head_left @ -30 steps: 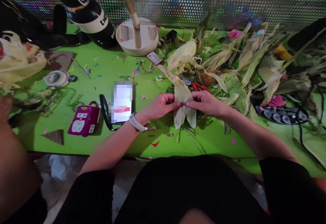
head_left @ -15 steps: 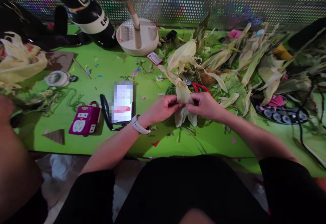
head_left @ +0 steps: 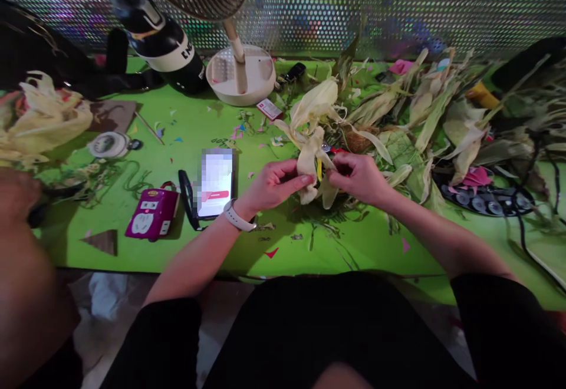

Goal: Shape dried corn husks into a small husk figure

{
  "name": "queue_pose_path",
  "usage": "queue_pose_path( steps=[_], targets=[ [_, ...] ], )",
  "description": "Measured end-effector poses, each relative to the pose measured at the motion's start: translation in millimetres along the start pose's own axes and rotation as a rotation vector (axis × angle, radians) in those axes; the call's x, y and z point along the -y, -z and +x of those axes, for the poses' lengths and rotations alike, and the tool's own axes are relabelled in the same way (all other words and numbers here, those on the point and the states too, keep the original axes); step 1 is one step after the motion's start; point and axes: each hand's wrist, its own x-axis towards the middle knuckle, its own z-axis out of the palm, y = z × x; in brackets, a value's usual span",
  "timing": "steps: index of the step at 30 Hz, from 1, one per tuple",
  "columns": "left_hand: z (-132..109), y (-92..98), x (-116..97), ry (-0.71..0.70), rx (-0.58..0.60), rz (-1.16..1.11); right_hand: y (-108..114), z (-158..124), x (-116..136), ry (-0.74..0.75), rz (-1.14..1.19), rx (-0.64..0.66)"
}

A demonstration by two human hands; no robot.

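A pale dried corn husk (head_left: 308, 162) is held between my two hands above the green table. My left hand (head_left: 278, 185) pinches its left strip between thumb and fingers. My right hand (head_left: 358, 177) grips another strip on the right, and a gap shows between the two strips. Something yellow shows through that gap. Just behind, a larger cream husk (head_left: 316, 103) spreads upward, touching or overlapping the one I hold. The red-handled scissors (head_left: 336, 150) lie partly hidden behind my right hand.
Left of my hands lie a lit phone (head_left: 216, 183) and a purple power adapter (head_left: 152, 213). A fan base (head_left: 242, 76) and a black bottle (head_left: 165, 47) stand at the back. Dried husks (head_left: 424, 106) pile up on the right. Another person's arm (head_left: 26, 259) rests at far left.
The husk's lower part was flat and joined between my fingers; now its strips are spread apart, with yellow showing between. My right hand has moved slightly up and outward.
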Motion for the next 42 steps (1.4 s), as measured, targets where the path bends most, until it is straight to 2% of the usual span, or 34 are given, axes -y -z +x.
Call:
queue_pose_path(
  steps=[2, 5, 8, 11, 15, 17, 21, 24, 26, 27, 28, 30, 32, 36, 37, 40, 41, 42],
  targets=[
    [2.0, 3.7, -0.7, 0.006, -0.041, -0.116, 5.0, 3.4, -1.8, -0.034, 0.109, -0.036],
    [5.2, 3.6, 2.2, 0.029, -0.051, -0.262, 5.2, 8.0, -5.8, -0.089, 0.291, -0.020],
    [7.5, -1.9, 7.7, 0.088, -0.042, -0.437, -2.5, 10.7, -9.8, -0.151, 0.598, -0.030],
    [8.7, -3.5, 10.5, 0.128, 0.001, -0.556, -4.7, 12.8, -13.8, -0.295, 0.915, 0.003],
    [8.6, 14.8, 7.2, 0.164, 0.073, -0.619, 15.6, 19.2, -20.5, -0.441, 1.066, 0.010],
    [8.0, 30.4, 4.1, 0.090, 0.002, -0.643, 29.5, 22.7, -21.9, -0.485, 1.080, -0.004],
    [4.5, 58.9, -8.0, -0.121, -0.278, -0.707, 47.3, 26.2, -19.1, -0.487, 1.047, -0.051],
    [1.5, 72.9, -21.5, -0.339, -0.526, -0.740, 51.4, 27.5, -20.9, -0.460, 1.057, -0.172],
    [2.2, 75.2, -26.9, -0.399, -0.646, -0.734, 49.1, 28.7, -25.0, -0.455, 0.990, -0.254],
    [3.8, 73.0, -27.2, -0.364, -0.659, -0.730, 46.0, 29.3, -27.1, -0.454, 0.913, -0.253],
    [6.1, 68.2, -25.5, -0.272, -0.634, -0.726, 41.7, 29.8, -28.8, -0.448, 0.820, -0.229],
    [12.1, 52.0, -17.2, 0.020, -0.513, -0.674, 31.6, 30.3, -31.1, -0.444, 0.659, -0.121],
    [17.8, 31.3, -5.8, 0.202, -0.444, -0.631, 23.4, 30.2, -32.6, -0.422, 0.539, -0.107],
    [21.5, 0.5, 10.3, 0.326, -0.426, -0.722, 24.5, 27.6, -34.1, -0.281, 0.182, -0.047],
    [20.8, -3.3, 11.9, 0.347, -0.427, -0.745, 27.0, 26.1, -33.1, -0.218, 0.065, -0.096],
    [17.1, -10.1, 12.8, 0.394, -0.433, -0.805, 30.6, 19.3, -23.1, -0.029, -0.178, -0.351],
    [15.7, -12.3, 12.7, 0.402, -0.413, -0.827, 28.8, 16.3, -17.9, 0.010, -0.176, -0.358],
    [14.3, -14.9, 12.5, 0.399, -0.385, -0.850, 25.2, 13.1, -12.2, 0.023, -0.114, -0.268]
  ],
)
